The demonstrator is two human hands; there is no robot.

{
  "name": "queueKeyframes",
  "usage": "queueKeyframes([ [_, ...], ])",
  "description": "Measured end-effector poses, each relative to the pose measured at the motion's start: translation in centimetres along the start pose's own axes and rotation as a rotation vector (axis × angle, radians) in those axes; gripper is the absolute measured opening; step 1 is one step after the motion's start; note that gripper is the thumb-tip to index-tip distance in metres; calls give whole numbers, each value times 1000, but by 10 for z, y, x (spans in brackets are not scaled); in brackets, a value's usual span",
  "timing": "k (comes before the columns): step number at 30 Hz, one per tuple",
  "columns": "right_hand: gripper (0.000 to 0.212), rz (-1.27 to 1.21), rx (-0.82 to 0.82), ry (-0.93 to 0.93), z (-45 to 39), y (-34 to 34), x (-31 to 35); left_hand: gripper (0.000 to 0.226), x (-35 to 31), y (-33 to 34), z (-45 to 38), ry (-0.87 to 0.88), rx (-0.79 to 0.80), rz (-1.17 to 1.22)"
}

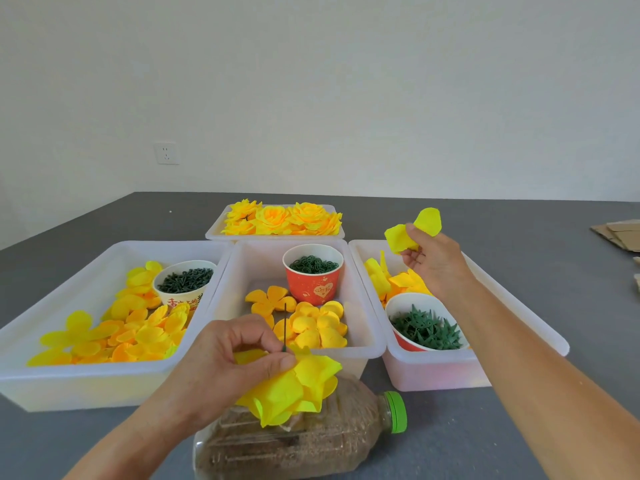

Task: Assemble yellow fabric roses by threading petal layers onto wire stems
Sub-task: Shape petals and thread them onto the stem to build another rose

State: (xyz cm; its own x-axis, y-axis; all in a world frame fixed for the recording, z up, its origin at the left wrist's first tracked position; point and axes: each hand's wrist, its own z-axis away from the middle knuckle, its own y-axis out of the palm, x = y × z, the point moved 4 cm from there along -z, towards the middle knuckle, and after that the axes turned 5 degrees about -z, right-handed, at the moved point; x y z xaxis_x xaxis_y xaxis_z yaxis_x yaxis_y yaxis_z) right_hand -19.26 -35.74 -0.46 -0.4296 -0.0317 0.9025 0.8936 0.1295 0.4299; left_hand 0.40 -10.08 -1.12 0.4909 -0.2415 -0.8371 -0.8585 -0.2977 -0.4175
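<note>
Head view, left hand: the left hand (242, 355) pinches a thin green stem (284, 327) between thumb and fingers, low and central, above a bottle (311, 441) lying on its side on the table (519, 427).
Head view, rose: the part-built rose (298, 386) hangs bloom-down under that pinch, with the stem tip pointing up and bare.
Head view, right hand: the right hand (433, 261) is raised over the right bin (485, 368), its fingertips holding one yellow petal layer (412, 230) clear of everything else.
Head view, supplies: the left bin (20, 375) holds loose petals and a white cup (183, 282) of dark green parts; the middle bin (367, 327) holds orange-yellow petals and a red cup (313, 282) of green rings; the right bin has a cup of spiky green calyxes (427, 329).
Head view, finished: roses fill the far bin (214, 233).
Step, as judged: the layer goes to the stem tip next.
Risk, aim: the tip is thin, so it may miss the layer's centre hole; I cannot see that hole here.
Risk, fabric: the layer looks crumpled in the fingers and may go on folded or skewed.
Risk, grip: a loosened left pinch could let earlier layers slide off.
</note>
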Motion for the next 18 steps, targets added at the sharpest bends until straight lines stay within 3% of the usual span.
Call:
queueKeyframes([
  [4, 50, -137, 138, 159, 41, 19, 2, 12, 2, 0, 0, -1, 16, 16],
  [9, 80, -97, 379, 207, 93, 37, 6, 14, 3, -1, 1, -8, 26, -18],
  [10, 77, -68, 411, 203, 102, 40, 6, 15, 3, -1, 1, -11, 27, -22],
  [14, 23, -52, 533, 81, 130, 56, 5, 14, 4, -1, 0, -32, 28, -22],
  [18, 27, 163, 527, -34, 142, 57, -5, 21, 4, -1, 1, -39, 24, -38],
])
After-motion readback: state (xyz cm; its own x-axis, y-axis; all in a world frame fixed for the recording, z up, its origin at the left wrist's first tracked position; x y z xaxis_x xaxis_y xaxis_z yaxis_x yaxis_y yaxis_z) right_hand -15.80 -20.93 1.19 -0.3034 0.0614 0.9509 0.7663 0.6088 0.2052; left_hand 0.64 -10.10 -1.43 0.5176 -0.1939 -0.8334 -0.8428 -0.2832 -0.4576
